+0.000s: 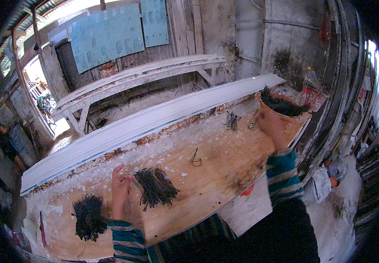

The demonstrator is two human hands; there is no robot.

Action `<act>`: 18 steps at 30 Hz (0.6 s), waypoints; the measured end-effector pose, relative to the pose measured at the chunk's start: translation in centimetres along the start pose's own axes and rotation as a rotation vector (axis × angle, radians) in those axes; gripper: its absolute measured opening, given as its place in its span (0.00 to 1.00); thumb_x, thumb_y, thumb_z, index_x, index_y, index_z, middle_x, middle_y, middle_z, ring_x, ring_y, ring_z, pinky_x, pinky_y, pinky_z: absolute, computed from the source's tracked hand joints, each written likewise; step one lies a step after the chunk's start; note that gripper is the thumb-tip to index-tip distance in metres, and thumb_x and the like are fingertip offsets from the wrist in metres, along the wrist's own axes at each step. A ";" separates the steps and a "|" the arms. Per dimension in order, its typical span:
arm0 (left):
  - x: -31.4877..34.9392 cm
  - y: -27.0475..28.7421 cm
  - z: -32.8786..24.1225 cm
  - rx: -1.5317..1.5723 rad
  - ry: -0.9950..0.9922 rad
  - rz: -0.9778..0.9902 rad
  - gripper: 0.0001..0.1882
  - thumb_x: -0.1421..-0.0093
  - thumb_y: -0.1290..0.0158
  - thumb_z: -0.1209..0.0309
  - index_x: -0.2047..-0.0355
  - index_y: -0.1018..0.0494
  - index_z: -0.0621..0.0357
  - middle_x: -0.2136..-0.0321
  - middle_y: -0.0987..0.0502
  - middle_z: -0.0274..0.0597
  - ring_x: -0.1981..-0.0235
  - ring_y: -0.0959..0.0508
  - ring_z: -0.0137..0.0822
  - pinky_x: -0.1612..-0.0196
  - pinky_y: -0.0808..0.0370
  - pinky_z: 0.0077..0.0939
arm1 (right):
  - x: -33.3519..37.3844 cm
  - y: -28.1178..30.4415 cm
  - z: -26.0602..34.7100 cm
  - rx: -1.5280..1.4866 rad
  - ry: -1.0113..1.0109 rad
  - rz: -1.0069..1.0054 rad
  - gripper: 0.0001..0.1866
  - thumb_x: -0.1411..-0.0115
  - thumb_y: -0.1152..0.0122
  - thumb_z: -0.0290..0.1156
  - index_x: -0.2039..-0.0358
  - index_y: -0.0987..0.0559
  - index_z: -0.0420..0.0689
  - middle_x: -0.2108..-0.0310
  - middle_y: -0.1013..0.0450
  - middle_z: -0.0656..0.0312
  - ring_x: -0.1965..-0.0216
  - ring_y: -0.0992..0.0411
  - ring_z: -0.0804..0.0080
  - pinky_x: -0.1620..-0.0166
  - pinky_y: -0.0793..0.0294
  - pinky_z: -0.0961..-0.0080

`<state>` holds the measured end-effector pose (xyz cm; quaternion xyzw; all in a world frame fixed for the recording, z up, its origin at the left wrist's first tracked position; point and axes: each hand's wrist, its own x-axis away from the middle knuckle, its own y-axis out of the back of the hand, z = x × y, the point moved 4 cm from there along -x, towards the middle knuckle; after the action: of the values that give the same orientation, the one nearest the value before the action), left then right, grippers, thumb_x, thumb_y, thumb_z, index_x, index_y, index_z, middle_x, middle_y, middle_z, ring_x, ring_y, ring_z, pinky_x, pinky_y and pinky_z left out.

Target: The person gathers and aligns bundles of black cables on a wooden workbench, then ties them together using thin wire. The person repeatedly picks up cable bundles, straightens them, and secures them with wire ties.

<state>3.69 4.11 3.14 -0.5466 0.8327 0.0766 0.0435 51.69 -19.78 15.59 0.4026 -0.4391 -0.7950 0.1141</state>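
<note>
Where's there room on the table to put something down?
Mostly bare wood shows between the dark loop and right hand, and along the near edge below the right bundle. It's crowded where the left hand sits between that and the left bundle, and around the orange container.

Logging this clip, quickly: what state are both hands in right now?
Left hand: loosely open, beside a bundle of dark wires; contact unclear.
Right hand: at the orange container; blurred, so open or closed cannot be told.
</note>
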 end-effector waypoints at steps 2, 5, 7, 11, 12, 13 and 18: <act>0.4 1.0 -0.1 -0.134 0.022 -0.019 0.18 0.42 0.51 0.69 0.51 0.37 0.53 0.72 0.24 0.38 0.88 0.33 0.23 0.87 0.38 0.16 | -2.6 1.9 -1.0 -0.110 -0.040 -0.019 0.14 0.52 0.44 0.37 0.67 0.24 0.42 0.68 0.26 0.48 0.64 0.28 0.51 0.60 0.29 0.61; -0.1 0.9 2.2 -0.189 -0.177 0.002 0.13 0.42 0.51 0.69 0.57 0.31 0.55 0.72 0.24 0.38 0.82 0.29 0.25 0.80 0.32 0.20 | -4.1 3.0 -3.9 -0.081 0.329 -0.416 0.16 0.48 0.48 0.33 0.59 0.26 0.43 0.62 0.27 0.50 0.60 0.29 0.52 0.55 0.31 0.63; 0.4 0.3 2.0 -0.332 -0.247 0.021 0.11 0.42 0.51 0.68 0.59 0.29 0.56 0.72 0.24 0.39 0.76 0.26 0.29 0.73 0.29 0.24 | -5.4 1.8 -8.2 0.006 0.396 -0.385 0.16 0.49 0.49 0.30 0.58 0.27 0.43 0.60 0.28 0.50 0.58 0.30 0.52 0.54 0.32 0.62; 0.9 -2.4 0.2 -0.508 -0.336 0.008 0.11 0.42 0.51 0.65 0.60 0.30 0.54 0.74 0.24 0.46 0.75 0.25 0.40 0.69 0.28 0.31 | -8.7 -1.1 -17.2 0.157 0.580 -0.302 0.18 0.49 0.51 0.25 0.55 0.28 0.43 0.58 0.30 0.50 0.55 0.33 0.51 0.52 0.33 0.61; 0.5 -2.3 1.2 -0.519 -0.365 -0.001 0.11 0.42 0.51 0.64 0.60 0.30 0.53 0.76 0.25 0.47 0.76 0.25 0.43 0.70 0.29 0.32 | -9.4 -2.1 -18.9 0.178 0.634 -0.305 0.19 0.49 0.51 0.23 0.55 0.29 0.43 0.57 0.30 0.50 0.54 0.33 0.51 0.52 0.34 0.61; 0.7 -1.8 1.0 -0.553 -0.337 -0.020 0.11 0.42 0.52 0.63 0.60 0.29 0.52 0.77 0.25 0.47 0.76 0.25 0.44 0.71 0.29 0.33 | -10.3 -3.0 -19.6 0.188 0.684 -0.321 0.20 0.50 0.52 0.22 0.54 0.29 0.43 0.56 0.30 0.50 0.54 0.34 0.50 0.52 0.34 0.61; 0.7 -0.6 0.7 -0.640 -0.171 -0.014 0.11 0.41 0.53 0.61 0.61 0.29 0.49 0.80 0.27 0.46 0.76 0.25 0.46 0.73 0.30 0.35 | -12.4 -6.5 -20.0 0.226 0.559 -0.329 0.21 0.51 0.51 0.21 0.53 0.30 0.43 0.56 0.31 0.50 0.54 0.34 0.50 0.52 0.34 0.60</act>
<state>3.93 3.34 2.30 -0.5298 0.7560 0.3797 -0.0602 75.66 -21.45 11.35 0.6805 -0.4055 -0.6078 0.0552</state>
